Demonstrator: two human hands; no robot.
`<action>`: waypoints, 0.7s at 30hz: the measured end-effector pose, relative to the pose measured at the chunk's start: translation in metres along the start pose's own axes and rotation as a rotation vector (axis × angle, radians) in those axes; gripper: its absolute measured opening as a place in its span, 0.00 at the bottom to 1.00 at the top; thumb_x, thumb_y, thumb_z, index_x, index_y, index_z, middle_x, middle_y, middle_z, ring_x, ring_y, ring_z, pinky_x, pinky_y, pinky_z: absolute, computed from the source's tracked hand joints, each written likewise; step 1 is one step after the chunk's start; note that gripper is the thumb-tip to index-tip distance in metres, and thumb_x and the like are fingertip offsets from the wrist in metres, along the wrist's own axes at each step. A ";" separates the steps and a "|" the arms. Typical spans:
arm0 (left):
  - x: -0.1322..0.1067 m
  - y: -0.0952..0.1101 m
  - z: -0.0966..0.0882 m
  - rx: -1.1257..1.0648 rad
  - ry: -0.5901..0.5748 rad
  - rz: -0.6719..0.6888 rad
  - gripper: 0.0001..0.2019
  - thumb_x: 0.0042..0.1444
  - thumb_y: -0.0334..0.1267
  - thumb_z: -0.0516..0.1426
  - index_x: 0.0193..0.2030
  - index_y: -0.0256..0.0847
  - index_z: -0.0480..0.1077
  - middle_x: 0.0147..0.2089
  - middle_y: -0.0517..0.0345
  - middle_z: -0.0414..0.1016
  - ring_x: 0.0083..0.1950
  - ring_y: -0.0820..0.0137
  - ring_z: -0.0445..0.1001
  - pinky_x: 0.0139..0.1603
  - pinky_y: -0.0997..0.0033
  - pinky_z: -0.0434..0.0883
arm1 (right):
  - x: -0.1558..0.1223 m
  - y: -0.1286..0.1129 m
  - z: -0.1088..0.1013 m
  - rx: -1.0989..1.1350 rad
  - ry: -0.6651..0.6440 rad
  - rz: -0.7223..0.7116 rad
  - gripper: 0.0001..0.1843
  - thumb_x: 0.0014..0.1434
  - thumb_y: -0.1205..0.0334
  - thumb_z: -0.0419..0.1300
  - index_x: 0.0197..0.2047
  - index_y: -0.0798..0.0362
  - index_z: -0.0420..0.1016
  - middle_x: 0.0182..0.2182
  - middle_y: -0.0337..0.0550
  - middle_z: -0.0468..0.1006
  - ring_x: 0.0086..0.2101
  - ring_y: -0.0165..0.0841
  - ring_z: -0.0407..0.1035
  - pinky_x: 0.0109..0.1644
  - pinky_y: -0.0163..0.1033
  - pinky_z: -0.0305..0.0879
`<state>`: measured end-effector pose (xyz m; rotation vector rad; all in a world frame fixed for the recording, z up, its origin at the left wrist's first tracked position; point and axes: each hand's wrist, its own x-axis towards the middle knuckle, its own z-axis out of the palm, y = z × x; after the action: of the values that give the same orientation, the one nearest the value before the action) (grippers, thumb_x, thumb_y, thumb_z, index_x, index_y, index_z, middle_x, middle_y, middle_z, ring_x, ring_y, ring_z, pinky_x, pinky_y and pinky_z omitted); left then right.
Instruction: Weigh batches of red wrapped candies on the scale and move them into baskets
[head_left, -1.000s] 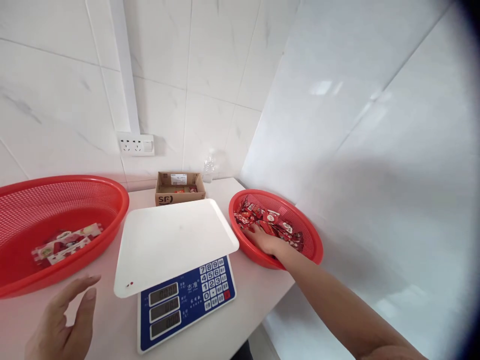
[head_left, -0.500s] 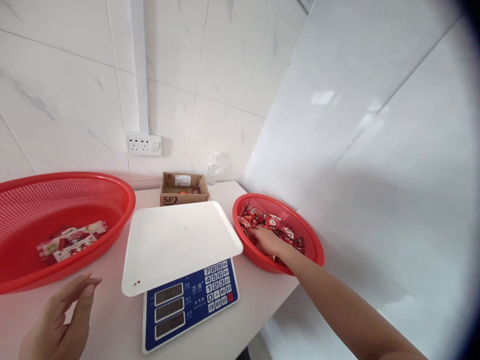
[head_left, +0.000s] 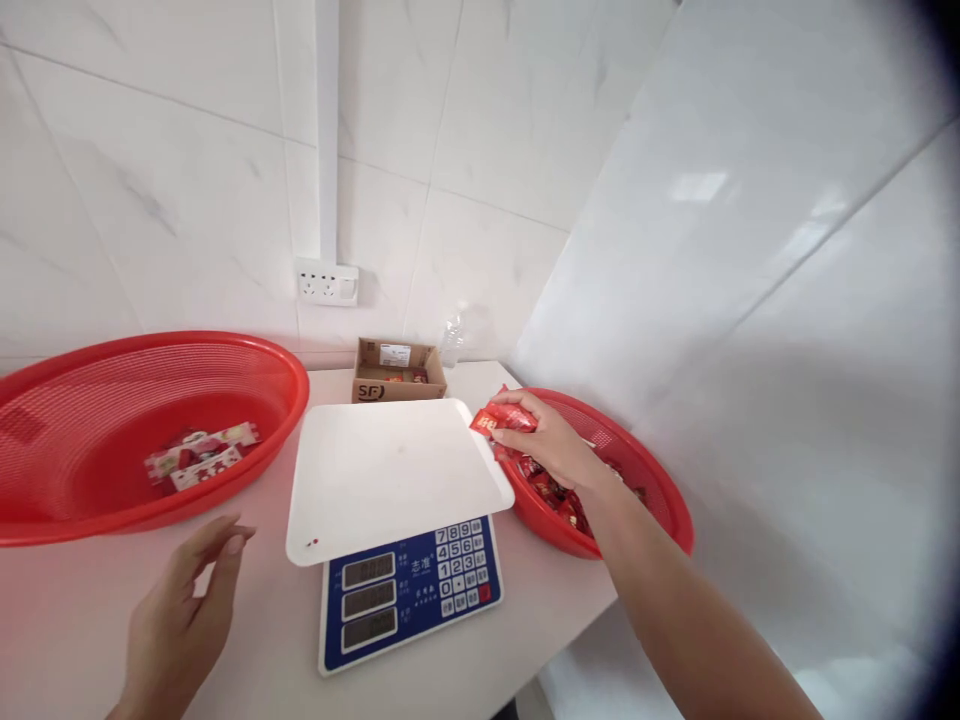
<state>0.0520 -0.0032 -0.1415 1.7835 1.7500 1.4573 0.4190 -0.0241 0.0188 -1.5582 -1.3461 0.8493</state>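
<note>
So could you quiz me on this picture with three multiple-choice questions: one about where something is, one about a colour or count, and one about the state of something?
1. Where is the cardboard box?
A. Inside the left basket
B. On the counter by the wall, behind the scale
C. On the scale platter

2. What colour is the scale's keypad panel?
A. Blue
B. Green
C. Yellow

3. What is the right hand doing?
A. Lying flat on the counter
B. Pressing a scale key
C. Holding red packets above the right basket's rim

Answers:
1 B: the box sits at the back of the counter, beyond the white platter.
2 A: the panel around the keys and displays is blue.
3 C: its fingers close on red packets over the near edge of the right basket, while the left hand is open above the counter.
</note>
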 end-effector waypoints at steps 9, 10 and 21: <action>0.001 0.014 -0.006 -0.049 -0.062 0.036 0.17 0.58 0.50 0.50 0.47 0.43 0.68 0.39 0.53 0.81 0.41 0.66 0.80 0.39 0.68 0.76 | 0.017 0.008 0.099 0.214 -0.326 0.016 0.25 0.51 0.60 0.64 0.54 0.48 0.68 0.46 0.43 0.75 0.38 0.32 0.73 0.37 0.39 0.75; 0.001 0.015 -0.006 -0.055 -0.069 0.031 0.17 0.58 0.50 0.50 0.47 0.43 0.68 0.39 0.52 0.81 0.41 0.66 0.80 0.40 0.67 0.76 | 0.018 0.010 0.103 0.200 -0.318 0.014 0.24 0.52 0.60 0.63 0.53 0.47 0.68 0.49 0.44 0.73 0.42 0.33 0.72 0.39 0.39 0.75; 0.000 0.016 -0.006 -0.069 -0.097 0.007 0.17 0.58 0.51 0.50 0.47 0.43 0.67 0.38 0.53 0.80 0.41 0.66 0.80 0.39 0.67 0.76 | 0.011 0.020 0.084 0.070 -0.122 -0.038 0.24 0.55 0.59 0.57 0.56 0.49 0.68 0.51 0.44 0.72 0.40 0.33 0.71 0.34 0.37 0.75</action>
<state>0.0575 -0.0095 -0.1265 1.7953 1.6283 1.3918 0.3518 0.0017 -0.0308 -1.4423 -1.4126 0.9707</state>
